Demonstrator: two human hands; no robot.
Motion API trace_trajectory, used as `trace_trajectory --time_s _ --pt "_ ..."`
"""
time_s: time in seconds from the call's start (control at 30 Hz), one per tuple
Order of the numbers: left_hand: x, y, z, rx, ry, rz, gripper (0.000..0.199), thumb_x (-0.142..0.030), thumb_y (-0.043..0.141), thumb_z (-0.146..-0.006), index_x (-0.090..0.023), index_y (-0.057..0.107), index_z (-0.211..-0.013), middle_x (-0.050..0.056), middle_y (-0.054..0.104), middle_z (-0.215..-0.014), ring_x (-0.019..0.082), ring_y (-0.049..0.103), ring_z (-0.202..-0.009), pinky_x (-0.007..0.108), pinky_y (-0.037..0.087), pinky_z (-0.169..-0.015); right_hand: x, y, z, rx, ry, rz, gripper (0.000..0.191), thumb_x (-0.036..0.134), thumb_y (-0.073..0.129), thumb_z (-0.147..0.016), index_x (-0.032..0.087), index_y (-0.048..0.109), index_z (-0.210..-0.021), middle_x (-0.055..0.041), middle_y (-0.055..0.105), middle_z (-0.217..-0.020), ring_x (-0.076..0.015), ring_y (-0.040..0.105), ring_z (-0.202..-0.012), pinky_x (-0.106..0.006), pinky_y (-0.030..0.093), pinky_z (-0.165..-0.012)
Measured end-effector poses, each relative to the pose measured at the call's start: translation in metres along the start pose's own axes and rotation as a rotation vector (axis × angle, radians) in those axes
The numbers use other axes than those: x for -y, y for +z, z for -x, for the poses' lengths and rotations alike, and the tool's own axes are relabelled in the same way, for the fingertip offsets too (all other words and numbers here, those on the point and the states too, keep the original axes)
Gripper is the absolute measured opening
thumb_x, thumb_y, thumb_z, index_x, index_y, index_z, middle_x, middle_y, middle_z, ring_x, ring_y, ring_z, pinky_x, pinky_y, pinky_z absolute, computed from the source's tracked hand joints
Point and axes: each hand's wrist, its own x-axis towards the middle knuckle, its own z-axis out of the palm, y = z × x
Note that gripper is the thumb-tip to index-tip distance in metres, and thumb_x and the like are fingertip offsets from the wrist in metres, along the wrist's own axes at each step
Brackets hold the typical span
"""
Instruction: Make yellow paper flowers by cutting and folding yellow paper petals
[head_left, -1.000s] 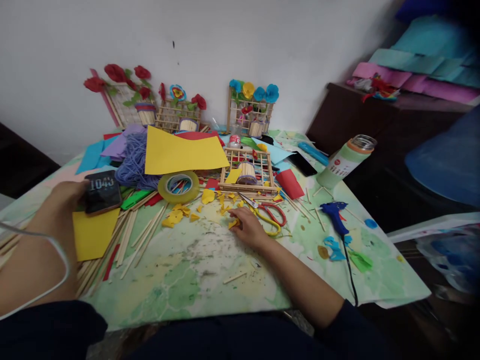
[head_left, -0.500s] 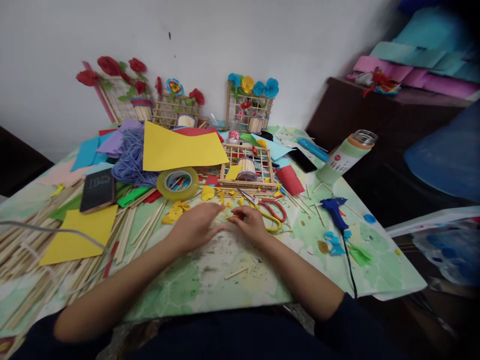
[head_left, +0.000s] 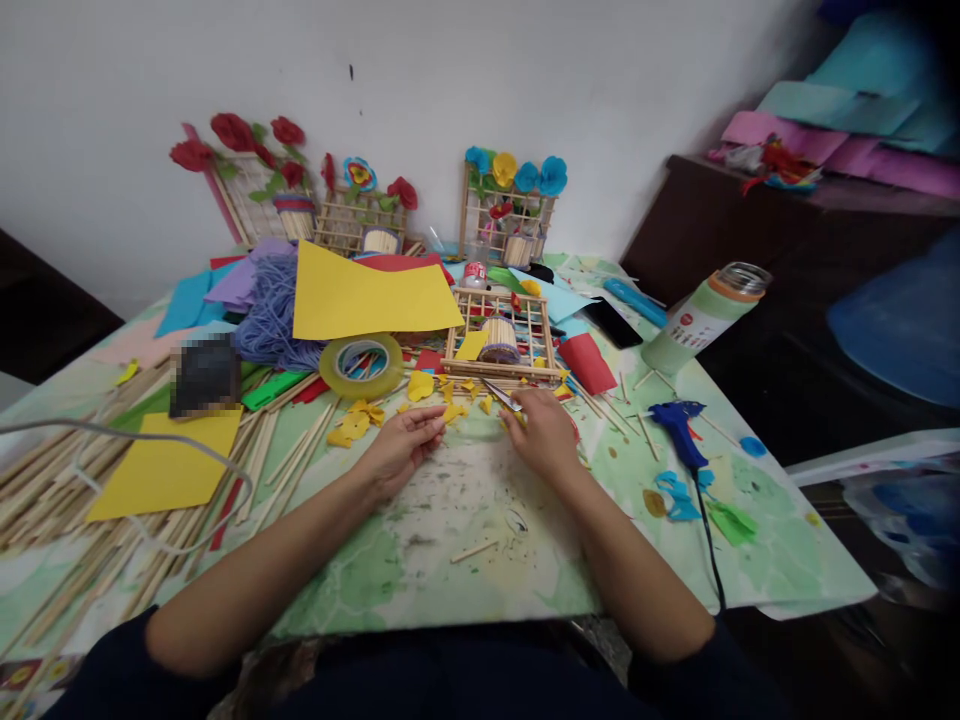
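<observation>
My left hand [head_left: 405, 447] is in the middle of the table, thumb and fingers pinched together. A small yellow paper piece [head_left: 453, 412] shows at its fingertips. To the right, my right hand [head_left: 547, 432] closes over the handles of the scissors [head_left: 501, 394], hiding most of them. The blades stick out on the left, pointing toward the bamboo lattice frame [head_left: 538, 322], which lies flat with a little stick pot on it. Cut yellow paper petals [head_left: 355, 424] and scraps are scattered beyond my left hand.
Behind are a tape roll [head_left: 361, 366], a yellow sheet [head_left: 375, 298] and purple yarn [head_left: 274, 310]. Bundled sticks [head_left: 67, 490] spread on the left, crossed by a pale cable. On the right are a blue glue gun [head_left: 681, 425], a green bottle [head_left: 705, 318] and a phone [head_left: 611, 322].
My right hand has moved right, away from my left hand, onto the scissors handles. My left hand has turned, its fingers now pinched at a yellow piece. The view shifted slightly.
</observation>
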Motion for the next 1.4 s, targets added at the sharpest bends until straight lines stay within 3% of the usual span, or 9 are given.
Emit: trace_trajectory --time_s 0.13,0.3,0.53,0.63,0.83,0.97,1.1,1.2,1.4 --pt "0.001 -0.005 -0.004 0.005 -0.098 0.222 0.016 0.001 0.060 -0.075 -0.012 0.062 -0.084 0.000 0.059 -0.065 0.005 0.056 -0.054 0.011 0.050 -0.053 -0.018 -0.007 0.005 0.074 0.175 0.258 0.034 0.041 0.065 -0.071 0.013 0.061 -0.090 -0.0170 0.062 -0.090 -0.0304 0.054 -0.089 -0.039 0.042 -0.077" --pt "0.008 -0.009 -0.008 -0.041 -0.020 0.228 0.013 -0.002 0.065 -0.073 -0.014 0.059 -0.075 0.000 0.061 -0.069 0.006 0.058 -0.060 0.013 0.050 -0.058 -0.029 -0.004 0.010 0.163 0.139 0.240 0.023 0.027 0.063 -0.069 0.017 0.059 -0.090 -0.0131 0.064 -0.087 -0.0264 0.058 -0.082 -0.033 0.042 -0.071" --pt "-0.003 -0.018 0.001 -0.056 0.604 -0.480 0.011 -0.013 0.074 -0.064 -0.020 0.072 -0.073 0.005 0.066 -0.083 0.020 0.056 -0.088 0.030 0.037 -0.091 -0.022 -0.016 0.008 0.187 0.130 0.202 0.024 0.026 0.061 -0.070 0.018 0.058 -0.092 -0.0115 0.064 -0.089 -0.0239 0.059 -0.078 -0.030 0.040 -0.064" --pt "-0.011 -0.029 0.006 0.008 0.690 -0.617 0.017 -0.012 0.074 -0.063 -0.025 0.073 -0.073 0.006 0.068 -0.085 0.024 0.054 -0.095 0.037 0.028 -0.099 -0.018 -0.022 0.006 0.150 0.132 0.156 0.031 0.027 0.061 -0.071 0.019 0.057 -0.100 -0.0109 0.062 -0.097 -0.0235 0.059 -0.082 -0.030 0.042 -0.067" --pt "-0.011 -0.041 0.008 0.029 0.632 -0.722 0.014 -0.016 0.075 -0.063 -0.027 0.071 -0.071 0.004 0.070 -0.086 0.026 0.053 -0.100 0.041 0.023 -0.102 -0.016 -0.023 0.000 0.035 0.159 -0.012 0.052 0.019 0.063 -0.066 0.023 0.053 -0.118 -0.0090 0.058 -0.113 -0.0254 0.057 -0.097 -0.037 0.046 -0.079" --pt "-0.002 -0.020 0.008 -0.108 0.600 -0.340 0.013 -0.015 0.075 -0.064 -0.022 0.068 -0.072 0.004 0.066 -0.083 0.021 0.055 -0.093 0.031 0.040 -0.090 -0.006 -0.009 0.003 -0.021 0.226 -0.428 0.072 0.029 0.070 -0.065 0.023 0.043 -0.131 -0.0073 0.062 -0.108 -0.0199 0.060 -0.089 -0.034 0.049 -0.078" --pt "0.007 0.001 0.006 -0.104 0.186 0.223 0.011 -0.014 0.068 -0.074 -0.015 0.057 -0.076 0.001 0.060 -0.076 0.008 0.054 -0.063 0.017 0.047 -0.061 0.014 0.006 0.015 0.024 0.241 -0.845 0.062 0.037 0.068 -0.067 0.020 0.050 -0.124 -0.0033 0.064 -0.094 -0.0134 0.059 -0.073 -0.027 0.050 -0.068" --pt "0.009 0.005 0.005 -0.037 0.011 0.414 0.009 -0.011 0.061 -0.080 -0.014 0.053 -0.079 0.001 0.059 -0.077 0.005 0.055 -0.059 0.015 0.050 -0.056 0.028 0.003 0.022 0.060 0.176 -0.705 0.055 0.036 0.068 -0.066 0.019 0.055 -0.116 -0.0032 0.063 -0.089 -0.0147 0.057 -0.071 -0.027 0.047 -0.066" --pt "0.009 0.006 0.009 0.033 0.030 0.487 0.012 -0.008 0.061 -0.080 -0.015 0.052 -0.083 -0.001 0.059 -0.073 0.004 0.056 -0.058 0.013 0.052 -0.056 0.040 -0.014 0.024 0.263 0.037 -0.170 0.063 0.038 0.063 -0.070 0.016 0.046 -0.127 -0.0095 0.059 -0.098 -0.0220 0.055 -0.081 -0.035 0.046 -0.075"
